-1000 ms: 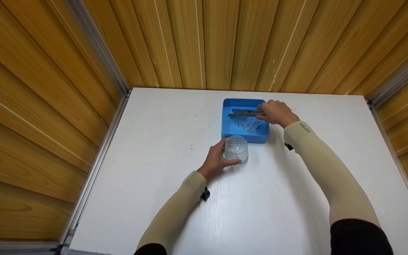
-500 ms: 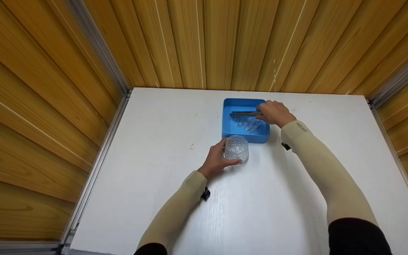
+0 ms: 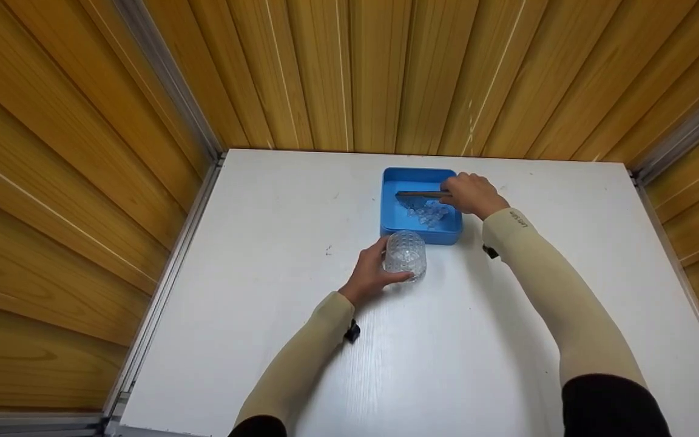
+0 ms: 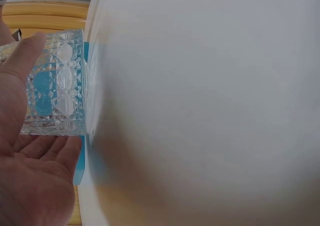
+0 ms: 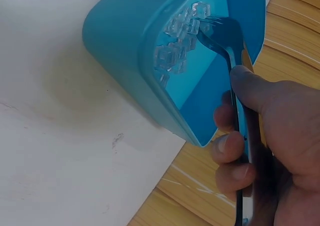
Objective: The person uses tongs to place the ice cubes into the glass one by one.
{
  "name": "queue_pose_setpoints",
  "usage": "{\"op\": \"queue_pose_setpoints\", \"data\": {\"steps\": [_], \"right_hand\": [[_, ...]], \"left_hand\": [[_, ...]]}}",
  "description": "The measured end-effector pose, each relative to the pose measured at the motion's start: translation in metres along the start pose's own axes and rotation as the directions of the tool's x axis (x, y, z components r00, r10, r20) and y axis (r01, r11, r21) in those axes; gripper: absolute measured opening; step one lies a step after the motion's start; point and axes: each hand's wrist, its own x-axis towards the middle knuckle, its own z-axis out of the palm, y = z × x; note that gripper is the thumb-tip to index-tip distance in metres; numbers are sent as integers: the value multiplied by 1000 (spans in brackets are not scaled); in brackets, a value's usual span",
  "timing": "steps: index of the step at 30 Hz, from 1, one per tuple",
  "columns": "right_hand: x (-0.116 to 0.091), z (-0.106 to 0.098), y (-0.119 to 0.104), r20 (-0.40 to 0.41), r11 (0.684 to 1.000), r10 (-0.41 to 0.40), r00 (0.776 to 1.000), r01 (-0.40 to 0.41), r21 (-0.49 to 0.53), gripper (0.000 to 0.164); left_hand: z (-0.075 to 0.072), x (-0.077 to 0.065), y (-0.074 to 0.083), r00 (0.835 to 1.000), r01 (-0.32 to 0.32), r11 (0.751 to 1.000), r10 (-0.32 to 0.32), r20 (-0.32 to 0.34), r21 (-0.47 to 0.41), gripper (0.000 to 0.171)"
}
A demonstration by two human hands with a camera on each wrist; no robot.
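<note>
My left hand (image 3: 369, 274) holds a clear, cut-patterned glass (image 3: 406, 255) upright on the table, thumb on the near side. In the left wrist view the thumb and fingers lie around the glass (image 4: 57, 83). Over a blue box (image 3: 391, 221), my right hand (image 3: 474, 193) grips metal tongs (image 3: 423, 194). In the right wrist view the tongs (image 5: 232, 51) show a fork-like, pronged end beside clear ice-like cubes (image 5: 172, 56) lying in the box. Whether a cube sits between the tongs' ends I cannot tell.
The box stands just behind the glass, near the back of a white table (image 3: 289, 243). Yellow wooden panels (image 3: 374, 79) rise behind and on both sides, with a metal rail (image 3: 167, 261) along the left edge. Small dark marks dot the tabletop.
The two arms of the tongs, apart a second ago, have come together over the cubes. My right hand has shifted very slightly left. The left hand and glass stay in place.
</note>
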Motion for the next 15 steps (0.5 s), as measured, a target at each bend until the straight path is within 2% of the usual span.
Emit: {"op": "queue_pose_setpoints", "data": {"steps": [9,15], "right_hand": [[0,0,1,-9,1000,2,1000,-2,3,33],[-4,-7,7,-15,999,11,1000,-11,33,36]], "left_hand": [[-3,0,2,999,-38,999,38,10,-28,92],[-3,0,2,999,-27,999,28,18,-34,94]]}}
